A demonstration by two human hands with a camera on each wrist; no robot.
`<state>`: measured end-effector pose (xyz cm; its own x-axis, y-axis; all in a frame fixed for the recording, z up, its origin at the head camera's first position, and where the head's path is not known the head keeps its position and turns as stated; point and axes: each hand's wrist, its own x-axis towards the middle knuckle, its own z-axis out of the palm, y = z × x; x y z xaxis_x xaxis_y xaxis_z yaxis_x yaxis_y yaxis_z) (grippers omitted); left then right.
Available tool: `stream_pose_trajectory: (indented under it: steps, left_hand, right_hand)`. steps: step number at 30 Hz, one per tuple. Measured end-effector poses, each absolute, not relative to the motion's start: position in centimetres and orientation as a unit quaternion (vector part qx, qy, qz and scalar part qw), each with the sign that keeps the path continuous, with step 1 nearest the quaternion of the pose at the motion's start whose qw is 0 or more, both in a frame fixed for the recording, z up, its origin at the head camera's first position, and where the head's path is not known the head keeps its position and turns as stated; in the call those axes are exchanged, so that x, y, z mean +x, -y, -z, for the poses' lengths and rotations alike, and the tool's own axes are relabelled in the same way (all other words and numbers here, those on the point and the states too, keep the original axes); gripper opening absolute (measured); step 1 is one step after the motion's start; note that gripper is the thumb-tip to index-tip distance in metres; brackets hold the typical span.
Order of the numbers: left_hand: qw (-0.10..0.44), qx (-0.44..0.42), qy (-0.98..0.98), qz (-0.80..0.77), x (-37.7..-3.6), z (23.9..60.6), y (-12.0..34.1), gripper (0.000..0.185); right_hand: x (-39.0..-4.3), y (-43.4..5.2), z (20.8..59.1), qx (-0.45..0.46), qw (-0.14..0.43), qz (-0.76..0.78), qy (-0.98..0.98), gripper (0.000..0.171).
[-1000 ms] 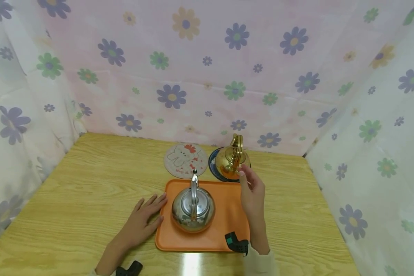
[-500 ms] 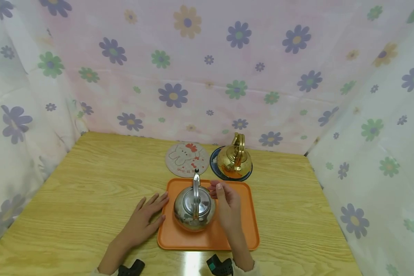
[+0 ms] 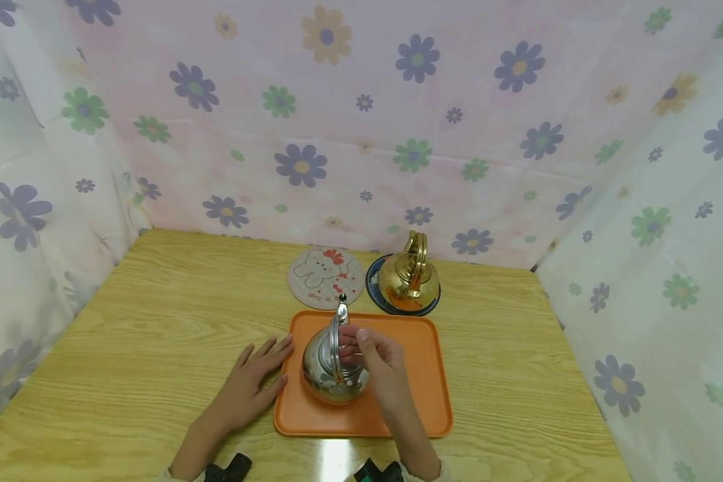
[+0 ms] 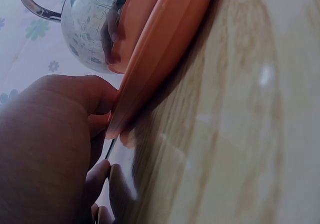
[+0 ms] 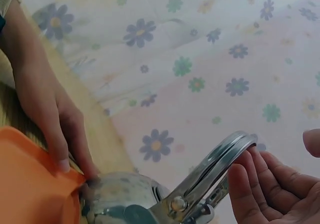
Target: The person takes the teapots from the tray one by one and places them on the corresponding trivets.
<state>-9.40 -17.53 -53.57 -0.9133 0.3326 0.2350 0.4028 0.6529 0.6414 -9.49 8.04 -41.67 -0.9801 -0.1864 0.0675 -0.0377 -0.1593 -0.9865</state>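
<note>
A silver kettle point(image 3: 322, 375) stands on an orange tray point(image 3: 418, 402), its spout toward the back. My right hand point(image 3: 381, 361) is beside the kettle's upright handle point(image 5: 210, 164), fingertips at the inside of its arch. The thumb stays apart from the handle in the right wrist view. With fingers spread, my left hand point(image 3: 247, 385) lies at the tray's left edge. In the left wrist view, its thumb touches the tray rim point(image 4: 145, 58).
Behind the tray, a gold kettle point(image 3: 391, 284) stands on a dark blue round mat point(image 3: 373, 294). Left of it lies a round pale mat point(image 3: 304, 291) with a rabbit drawing. Flowered curtains point(image 3: 361, 134) close off the back and sides of the wooden table point(image 3: 175, 301).
My right hand has moved from the gold kettle down and left to the silver kettle's handle. That handle now leans slightly left. My left hand has stayed at the tray edge.
</note>
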Motion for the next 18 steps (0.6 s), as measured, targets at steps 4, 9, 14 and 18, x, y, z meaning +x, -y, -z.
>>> stream_pose_trajectory:
  steps: [4, 9, 14, 18]
  left_hand:
    - [0.051, -0.204, 0.906, 0.367, -9.34, 53.51, 17.41, 0.054]
    - [0.056, -0.206, 0.905, 0.367, -9.32, 53.58, 17.41, 0.053]
    - [0.055, -0.205, 0.906, 0.365, -9.44, 53.72, 17.52, 0.053]
    - [0.054, -0.205, 0.905, 0.368, -9.47, 53.72, 17.52, 0.053]
  right_hand:
    - [-9.49, -7.95, 41.58, -0.071, 0.077, 0.766, -0.634, 0.042]
    - [-9.47, -7.92, 41.52, -0.053, 0.113, 0.771, -0.624, 0.042]
    - [-9.67, -7.78, 41.62, -0.057, 0.157, 0.787, -0.594, 0.042]
    - [-9.8, -7.68, 41.82, -0.047, 0.175, 0.792, -0.583, 0.044]
